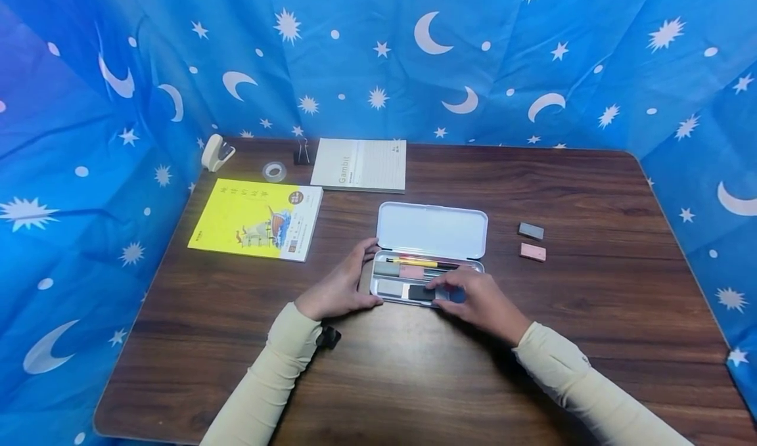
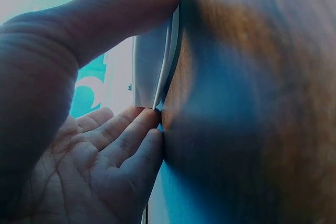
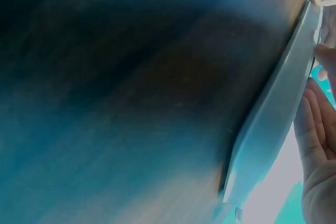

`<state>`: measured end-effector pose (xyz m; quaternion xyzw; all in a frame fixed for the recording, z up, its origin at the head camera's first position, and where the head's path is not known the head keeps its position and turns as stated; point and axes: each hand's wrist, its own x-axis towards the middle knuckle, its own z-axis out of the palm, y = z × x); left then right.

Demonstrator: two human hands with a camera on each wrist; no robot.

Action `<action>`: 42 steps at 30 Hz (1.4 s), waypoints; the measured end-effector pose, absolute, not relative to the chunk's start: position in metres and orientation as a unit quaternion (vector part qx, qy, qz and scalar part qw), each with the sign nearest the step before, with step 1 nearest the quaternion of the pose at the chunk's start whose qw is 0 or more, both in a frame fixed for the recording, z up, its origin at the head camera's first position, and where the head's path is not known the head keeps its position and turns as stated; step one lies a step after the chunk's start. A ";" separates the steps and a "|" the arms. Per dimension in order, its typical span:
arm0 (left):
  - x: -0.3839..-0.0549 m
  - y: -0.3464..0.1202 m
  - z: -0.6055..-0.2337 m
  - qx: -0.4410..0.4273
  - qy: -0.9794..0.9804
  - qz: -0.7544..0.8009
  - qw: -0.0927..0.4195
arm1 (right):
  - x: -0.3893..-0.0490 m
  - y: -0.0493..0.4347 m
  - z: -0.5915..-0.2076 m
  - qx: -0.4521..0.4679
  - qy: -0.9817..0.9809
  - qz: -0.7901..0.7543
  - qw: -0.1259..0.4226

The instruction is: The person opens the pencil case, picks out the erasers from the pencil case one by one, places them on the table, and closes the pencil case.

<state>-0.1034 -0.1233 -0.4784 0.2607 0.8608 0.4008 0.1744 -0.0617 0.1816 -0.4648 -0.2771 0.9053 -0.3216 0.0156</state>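
Note:
A white metal pencil case lies on the table with its lid folded back. My left hand holds its left end, thumb at the near corner and fingers along the far side; the thumb lies against the case wall in the left wrist view. Reaching into the near compartment, my right hand pinches the right end of a black eraser. To the left of that eraser sits a white block. Behind are a pink eraser, a grey one and a yellow pencil.
A grey eraser and a pink eraser lie right of the case. To the left is a yellow book. Farther back are a notebook, a tape roll, a binder clip and a white stapler.

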 end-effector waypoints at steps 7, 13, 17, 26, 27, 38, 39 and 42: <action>-0.104 -0.122 -0.476 0.255 0.863 0.398 0.178 | -0.067 0.181 -0.463 -0.280 0.905 -0.319 0.022; -0.103 -0.122 -0.481 0.253 0.862 0.403 0.174 | -0.070 0.181 -0.465 -0.283 0.902 -0.326 0.023; -0.103 -0.122 -0.485 0.259 0.859 0.409 0.166 | -0.068 0.186 -0.465 -0.265 0.899 -0.347 0.018; -0.099 -0.123 -0.482 0.259 0.858 0.408 0.175 | -0.064 0.247 -0.455 -0.237 0.901 -0.352 -0.090; -0.099 -0.123 -0.482 0.257 0.859 0.407 0.176 | -0.063 0.258 -0.454 -0.230 0.903 -0.349 -0.097; -0.103 -0.125 -0.481 0.273 0.858 0.404 0.164 | -0.044 0.350 -0.469 -0.112 0.940 -0.310 -0.093; -0.103 -0.125 -0.481 0.273 0.857 0.405 0.163 | -0.044 0.353 -0.471 -0.113 0.942 -0.300 -0.095; -0.102 -0.124 -0.480 0.276 0.856 0.407 0.159 | -0.045 0.356 -0.474 -0.122 0.950 -0.270 -0.100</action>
